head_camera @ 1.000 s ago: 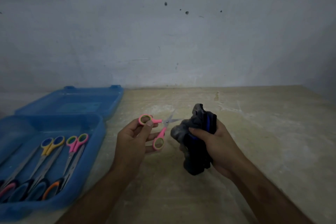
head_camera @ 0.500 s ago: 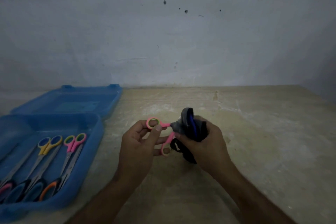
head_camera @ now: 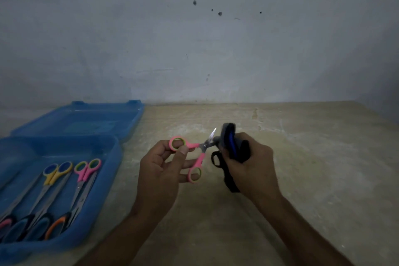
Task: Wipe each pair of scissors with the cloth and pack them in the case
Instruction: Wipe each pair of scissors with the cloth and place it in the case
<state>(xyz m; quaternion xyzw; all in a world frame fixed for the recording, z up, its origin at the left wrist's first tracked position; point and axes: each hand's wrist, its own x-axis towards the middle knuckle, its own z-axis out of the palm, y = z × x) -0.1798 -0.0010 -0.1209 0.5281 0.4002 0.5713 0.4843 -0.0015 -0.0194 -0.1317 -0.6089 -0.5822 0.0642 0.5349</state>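
My left hand (head_camera: 159, 170) holds small pink scissors (head_camera: 197, 157) by their handles, spread apart, above the table's middle. One short blade points up and right; the other goes into the dark cloth (head_camera: 232, 149) with a blue stripe. My right hand (head_camera: 250, 166) is closed around that bunched cloth, right beside the scissors. At the left lies the open blue case (head_camera: 112, 179), its lid (head_camera: 86, 123) folded back flat. Inside it lie several scissors, among them a yellow-and-blue pair (head_camera: 54, 176) and a pink-and-green pair (head_camera: 85, 171).
The beige tabletop (head_camera: 302, 179) is worn and runs to a pale wall (head_camera: 194, 49) at the back. More scissors with dark and orange handles (head_camera: 55, 227) lie at the case's near end. The scene is dim.
The cloth closed over the blades half a second ago and has now slid toward the right, baring one blade tip. The scissor handles are spread wider.
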